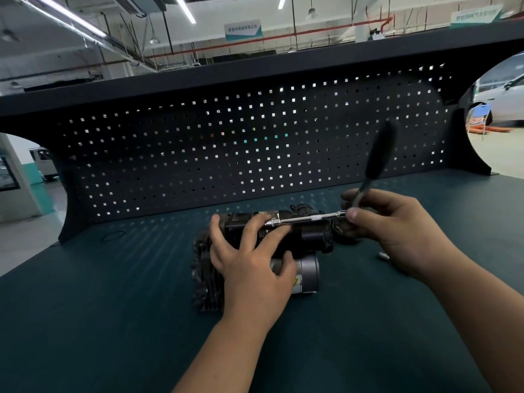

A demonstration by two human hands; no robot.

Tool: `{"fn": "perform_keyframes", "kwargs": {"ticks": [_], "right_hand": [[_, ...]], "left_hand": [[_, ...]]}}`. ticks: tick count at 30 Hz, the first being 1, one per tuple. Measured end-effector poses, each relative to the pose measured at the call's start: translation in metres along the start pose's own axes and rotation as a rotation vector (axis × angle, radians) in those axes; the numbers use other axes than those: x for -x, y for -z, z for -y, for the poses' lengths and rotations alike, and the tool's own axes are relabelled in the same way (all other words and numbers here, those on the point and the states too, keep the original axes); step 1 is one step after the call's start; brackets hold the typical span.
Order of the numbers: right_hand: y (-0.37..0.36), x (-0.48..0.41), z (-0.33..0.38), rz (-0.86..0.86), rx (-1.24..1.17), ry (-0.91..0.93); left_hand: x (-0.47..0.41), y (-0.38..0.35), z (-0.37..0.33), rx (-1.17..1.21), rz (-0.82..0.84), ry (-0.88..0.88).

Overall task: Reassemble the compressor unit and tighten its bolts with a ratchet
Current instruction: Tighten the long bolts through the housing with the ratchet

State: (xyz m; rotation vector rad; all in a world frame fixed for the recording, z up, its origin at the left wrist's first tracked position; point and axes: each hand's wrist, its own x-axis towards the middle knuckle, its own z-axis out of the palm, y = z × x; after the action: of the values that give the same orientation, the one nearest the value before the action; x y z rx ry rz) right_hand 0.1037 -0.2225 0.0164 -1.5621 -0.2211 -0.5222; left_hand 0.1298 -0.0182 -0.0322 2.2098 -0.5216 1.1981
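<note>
Workshop hall with strip lights overhead and a white car (507,97) far right. A dark pegboard (226,151) under a shelf backed the teal surface (113,307).

The compressor unit (312,236) lay on its side mid-surface, just in front of the pegboard. It had a dark finned body on the left, and a silver cylinder (309,268) with a yellow label on the near side.

The left hand (246,259) lay on top of the unit. Its fingers (275,232) were spread and fairly straight, pressing down, with the thumb against the silver cylinder. The index tip sat by the socket end of the extension bar (303,219).

The right hand (397,231) was just right of the unit, its fingers (351,195) and thumb pinching the ratchet (365,182) at the head. The black handle stuck up and away, motion-blurred. The extension bar ran level from the ratchet head leftward across the top of the unit.

A small metal piece (384,255) lay on the surface near the right wrist, too small to identify. A thin black O-ring (113,236) lay far left, well apart from the unit.
</note>
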Motion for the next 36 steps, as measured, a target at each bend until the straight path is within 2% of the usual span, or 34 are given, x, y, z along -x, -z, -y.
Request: {"fn": "perform_keyframes", "kwargs": {"ticks": [4, 10, 16, 28, 36], "right_hand": [[0.009, 0.001, 0.000, 0.059, 0.210, 0.081], [0.000, -0.001, -0.003, -0.029, -0.044, -0.041], [-0.010, 0.000, -0.005, -0.116, -0.032, -0.108], [-0.015, -0.001, -0.006, -0.093, -0.252, -0.353], [-0.001, -0.004, -0.007, -0.005, -0.142, -0.142]], "left_hand": [[0.001, 0.001, 0.001, 0.003, 0.008, -0.006], [0.002, 0.001, 0.003, -0.006, 0.032, -0.017], [0.002, 0.000, 0.003, -0.006, 0.024, -0.024], [0.002, 0.000, 0.003, -0.010, 0.022, -0.013], [0.001, 0.000, 0.002, -0.013, 0.005, -0.008]]}}
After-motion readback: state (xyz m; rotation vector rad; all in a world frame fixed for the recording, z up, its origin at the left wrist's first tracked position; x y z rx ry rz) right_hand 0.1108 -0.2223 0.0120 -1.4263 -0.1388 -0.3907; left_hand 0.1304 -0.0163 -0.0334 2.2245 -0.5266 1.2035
